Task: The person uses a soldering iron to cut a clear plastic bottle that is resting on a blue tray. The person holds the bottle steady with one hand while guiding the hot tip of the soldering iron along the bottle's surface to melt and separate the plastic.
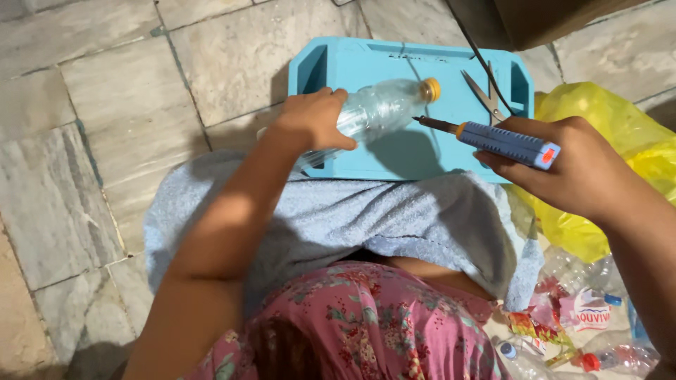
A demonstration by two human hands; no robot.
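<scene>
My left hand [313,119] grips a clear plastic bottle [377,109] with a yellow cap, lying on its side over a light blue plastic tray [366,60]. My right hand [563,165] holds a blue-handled soldering iron [503,141], its metal tip pointing left and ending just below the bottle's neck, close to it. A pair of scissors [486,95] lies on the right part of the tray.
A yellow plastic bag [612,134] sits at the right. Several empty plastic bottles and wrappers [584,324] lie at the lower right. A dark cord [479,56] runs across the tray's far right corner. Stone floor tiles [105,105] surround my lap.
</scene>
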